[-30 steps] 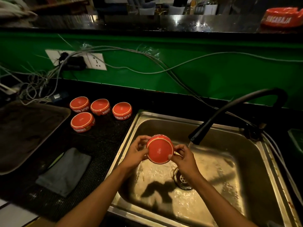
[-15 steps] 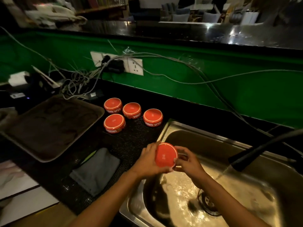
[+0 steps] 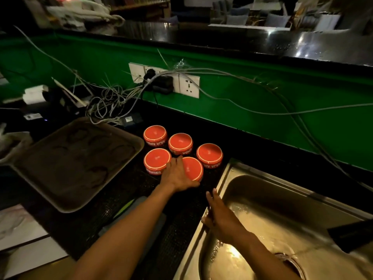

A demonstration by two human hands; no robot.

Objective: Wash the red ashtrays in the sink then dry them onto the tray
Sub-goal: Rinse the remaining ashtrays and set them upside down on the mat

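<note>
Left hand (image 3: 177,175): reaching out over the dark desk mat, palm down on the nearest red ashtray (image 3: 193,168), fingers draped over its left side and the thumb along its near edge. It looks like a light hold, but I cannot tell how firm.
Right hand (image 3: 219,216): holding nothing, fingers straight and pointing away, resting at the left rim of the sink (image 3: 228,174).
Nearest red ashtray: upside down on the desk, flat base up, just left of the sink's far-left corner. It is round, so no long axis to call.
Other ashtrays (image 3: 180,143): four more, all inverted, bases up, white lettering round their sides reading upside down. They are clustered tight behind and left of the held one, between sink and tray.
Tray (image 3: 129,158): brown, lying flat on the desk's left part, its right corner just beside the ashtray cluster, nothing red on it.
Sink: wet and glistening, water running from the black tap (image 3: 351,237) at the right edge toward the drain (image 3: 290,261).
Cloth (image 3: 157,221): grey, mostly hidden under the left forearm near the desk's front edge.
</note>
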